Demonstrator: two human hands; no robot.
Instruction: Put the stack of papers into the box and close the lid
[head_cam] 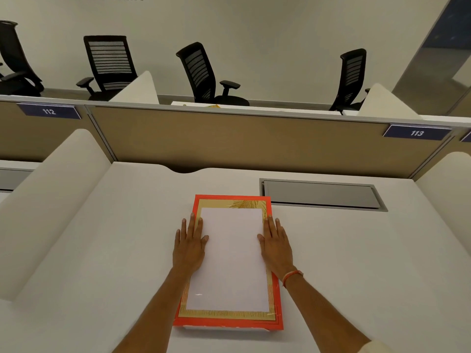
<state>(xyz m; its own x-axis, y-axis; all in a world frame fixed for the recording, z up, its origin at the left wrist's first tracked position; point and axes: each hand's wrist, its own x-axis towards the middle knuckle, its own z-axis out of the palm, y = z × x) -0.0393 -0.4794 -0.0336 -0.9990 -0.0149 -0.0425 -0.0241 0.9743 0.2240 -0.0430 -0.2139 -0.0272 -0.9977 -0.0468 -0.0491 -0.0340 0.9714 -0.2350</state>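
Lying flat: white papers (229, 258) | in red-rimmed gold box (201, 323)

One box (276, 289), one paper stack (230, 258), two hands, four chairs, two number plates.

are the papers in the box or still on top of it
On top, it seems: the white papers lie flat over the box and its gold border. Cannot tell if the lid is shut.
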